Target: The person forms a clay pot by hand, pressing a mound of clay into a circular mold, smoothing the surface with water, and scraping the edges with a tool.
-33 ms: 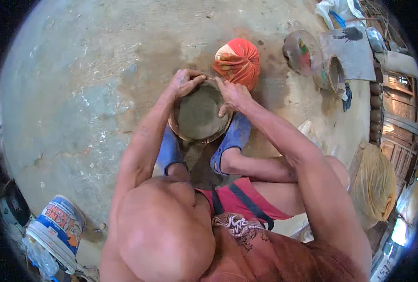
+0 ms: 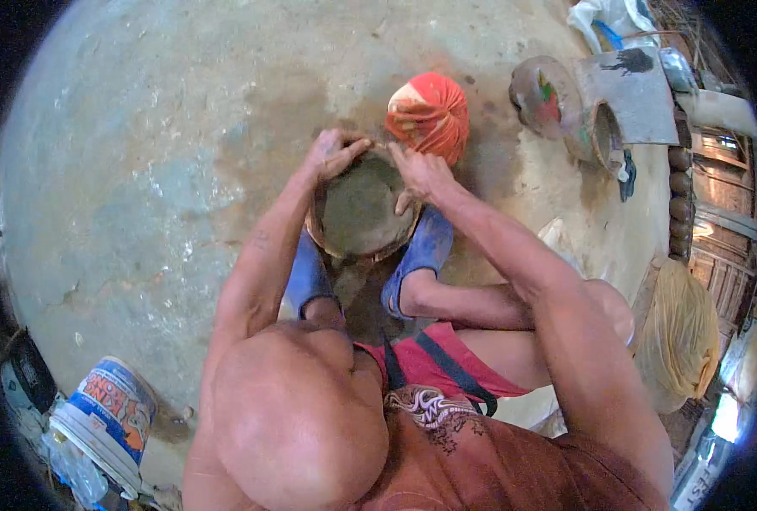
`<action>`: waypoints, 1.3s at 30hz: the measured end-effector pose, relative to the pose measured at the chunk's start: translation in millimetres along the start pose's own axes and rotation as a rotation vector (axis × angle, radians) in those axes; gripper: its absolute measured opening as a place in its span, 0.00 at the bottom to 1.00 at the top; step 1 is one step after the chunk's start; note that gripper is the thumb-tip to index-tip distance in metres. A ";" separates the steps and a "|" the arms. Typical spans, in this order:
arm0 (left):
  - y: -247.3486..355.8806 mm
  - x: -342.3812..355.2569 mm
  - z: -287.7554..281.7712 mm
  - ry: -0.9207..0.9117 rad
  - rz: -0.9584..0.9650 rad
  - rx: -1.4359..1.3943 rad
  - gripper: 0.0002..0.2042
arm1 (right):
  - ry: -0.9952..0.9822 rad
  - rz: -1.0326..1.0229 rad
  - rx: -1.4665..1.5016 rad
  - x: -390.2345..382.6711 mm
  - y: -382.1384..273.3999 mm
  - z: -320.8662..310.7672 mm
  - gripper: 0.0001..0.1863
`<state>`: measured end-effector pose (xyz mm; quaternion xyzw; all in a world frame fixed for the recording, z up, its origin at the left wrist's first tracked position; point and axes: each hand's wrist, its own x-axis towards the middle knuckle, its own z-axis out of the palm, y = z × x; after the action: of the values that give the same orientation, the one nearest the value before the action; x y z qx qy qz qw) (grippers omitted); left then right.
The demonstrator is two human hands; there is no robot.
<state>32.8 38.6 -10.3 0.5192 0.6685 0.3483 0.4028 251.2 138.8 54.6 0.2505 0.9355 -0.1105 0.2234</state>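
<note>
A round clay bowl (image 2: 357,209), grey-green inside with a brownish rim, lies between my feet. At the far left of its rim, my left hand (image 2: 336,154) is closed, with thumb and fingertips pinching the edge. My right hand (image 2: 423,175) grips the far right of the rim, its index finger reaching toward the left hand and its thumb hanging over the inside. Between the two hands a short stretch of rim shows; whether any small thing is in the fingertips I cannot tell. Just beyond my right hand rests a bundle wrapped in red-orange cloth (image 2: 434,115).
Blue clogs (image 2: 430,243) flank the bowl. Farther right are a brown round vessel (image 2: 544,98), an open container on its side (image 2: 604,136) and a grey board (image 2: 638,106). A yellowish sack (image 2: 681,332) stands at right. A white-and-blue bucket (image 2: 106,417) stands at lower left.
</note>
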 end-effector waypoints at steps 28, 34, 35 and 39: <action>-9.4 -3.9 -3.7 -0.012 -0.033 -0.006 0.23 | -0.256 0.503 0.291 -45.1 -54.4 2.7 0.92; 12.2 1.4 -2.0 -0.013 0.012 0.009 0.21 | 0.037 0.676 0.054 -58.7 -59.5 35.2 0.80; 6.0 -0.9 -2.9 0.011 0.017 0.020 0.21 | 0.023 0.674 0.082 -58.8 -69.1 26.1 0.77; 1.5 -1.0 -4.6 0.014 0.010 0.018 0.20 | -0.165 0.731 0.255 -49.1 -70.3 17.4 0.88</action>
<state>29.5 37.8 -6.7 0.5238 0.6718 0.3480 0.3914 259.1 52.9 69.3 0.5829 0.7423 -0.1587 0.2897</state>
